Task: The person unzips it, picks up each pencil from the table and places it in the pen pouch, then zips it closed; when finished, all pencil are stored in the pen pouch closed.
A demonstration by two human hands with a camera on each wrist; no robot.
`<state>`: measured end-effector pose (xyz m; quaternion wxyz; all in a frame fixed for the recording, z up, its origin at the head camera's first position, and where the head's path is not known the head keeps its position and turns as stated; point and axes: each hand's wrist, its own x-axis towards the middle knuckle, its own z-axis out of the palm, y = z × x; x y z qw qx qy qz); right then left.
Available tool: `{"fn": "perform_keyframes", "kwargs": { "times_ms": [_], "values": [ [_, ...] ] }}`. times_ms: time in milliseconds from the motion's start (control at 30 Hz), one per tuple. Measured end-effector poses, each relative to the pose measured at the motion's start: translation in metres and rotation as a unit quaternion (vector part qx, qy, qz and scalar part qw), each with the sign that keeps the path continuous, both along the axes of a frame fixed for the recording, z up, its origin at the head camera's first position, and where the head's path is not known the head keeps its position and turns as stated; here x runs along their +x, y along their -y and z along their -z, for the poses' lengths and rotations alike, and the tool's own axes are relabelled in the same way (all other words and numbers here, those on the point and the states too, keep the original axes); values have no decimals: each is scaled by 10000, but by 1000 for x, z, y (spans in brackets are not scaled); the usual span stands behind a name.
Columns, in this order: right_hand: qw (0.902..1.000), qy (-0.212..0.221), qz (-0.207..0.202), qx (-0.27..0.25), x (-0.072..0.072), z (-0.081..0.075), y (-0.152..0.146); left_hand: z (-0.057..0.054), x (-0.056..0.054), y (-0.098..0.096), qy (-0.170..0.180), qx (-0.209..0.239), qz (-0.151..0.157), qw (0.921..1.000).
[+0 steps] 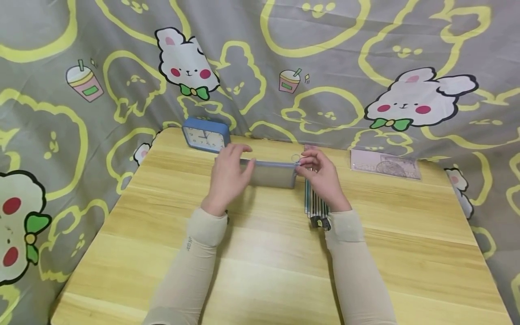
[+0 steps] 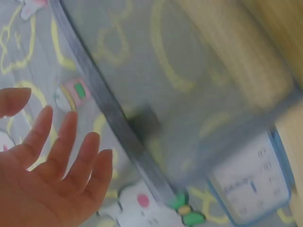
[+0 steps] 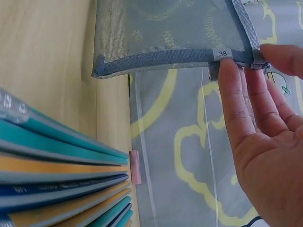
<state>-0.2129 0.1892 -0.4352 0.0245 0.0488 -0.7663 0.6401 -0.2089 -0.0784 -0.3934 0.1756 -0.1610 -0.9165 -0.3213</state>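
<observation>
A grey see-through mesh zip pouch (image 1: pixel 272 177) stands upright near the back of the table, its zipper edge on top. My right hand (image 1: pixel 322 177) pinches its upper right corner by the zipper end, where a small ring (image 1: pixel 295 158) shows. In the right wrist view, thumb and fingertips (image 3: pixel 228 71) meet at that corner beside a tag marked 38. My left hand (image 1: pixel 230 178) is at the pouch's left end, fingers loosely bent and apart; the left wrist view shows the palm (image 2: pixel 52 189) with nothing in it. Below my right hand lies a bundle of pencil-like sticks (image 1: pixel 314 203), teal, orange and dark blue.
A blue square clock (image 1: pixel 206 134) stands at the back left, just behind my left hand. Flat at the back right is a pinkish printed packet (image 1: pixel 385 164). A patterned grey curtain (image 1: pixel 260 104) hangs along the table's (image 1: pixel 268 266) back edge and sides.
</observation>
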Motion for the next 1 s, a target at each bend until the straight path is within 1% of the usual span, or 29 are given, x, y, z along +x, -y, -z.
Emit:
{"fn": "perform_keyframes", "kwargs": {
  "times_ms": [200,300,433,533,633,833,1000],
  "values": [
    [9998,4,-190,57,2,3,5,-1,-2,-30,-108,-131,332,9993],
    [9996,20,-266,90,4,4,7,-2,-1,-44,-23,-444,493,9978],
    [9994,2,-338,111,6,4,9,-2,-1,-62,226,-952,697,9928],
    [9992,-9,-358,196,7,3,10,1,-1,-71,301,-1148,787,9898],
    [9988,-48,-356,321,7,2,11,4,-1,-77,233,-1156,852,9894],
    [9981,-127,-298,519,4,-1,9,3,-4,-81,10,-854,963,9917],
    [9978,-103,-211,627,4,-3,6,4,-7,-85,-30,-747,978,9924]
  ]
}}
